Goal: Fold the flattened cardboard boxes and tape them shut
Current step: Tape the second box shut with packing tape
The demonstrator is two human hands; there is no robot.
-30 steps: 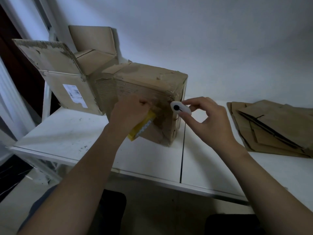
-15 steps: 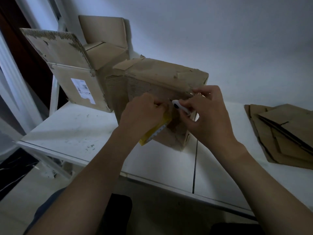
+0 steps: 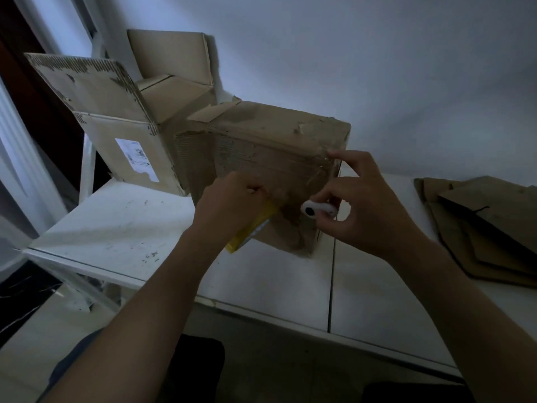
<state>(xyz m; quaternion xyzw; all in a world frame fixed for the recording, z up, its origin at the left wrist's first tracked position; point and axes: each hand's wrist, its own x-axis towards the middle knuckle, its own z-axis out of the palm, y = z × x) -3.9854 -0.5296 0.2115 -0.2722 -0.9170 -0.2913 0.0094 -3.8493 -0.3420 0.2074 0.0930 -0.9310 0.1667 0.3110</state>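
1. While both forearms reach up from the lower frame, the left hand [image 3: 232, 205] curls its fingers round yellow tape [image 3: 252, 228].
2. Beside it the right hand [image 3: 369, 207] pinches a white cutter [image 3: 319, 210], other fingers spread.
3. Both touch the box [image 3: 276, 152], centre frame, on the table [image 3: 116, 228].
4. Flat cardboard [image 3: 479, 222] lies far right; an open box [image 3: 116, 126] stands upper left.

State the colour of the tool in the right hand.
Tool: white, black spot; head view.
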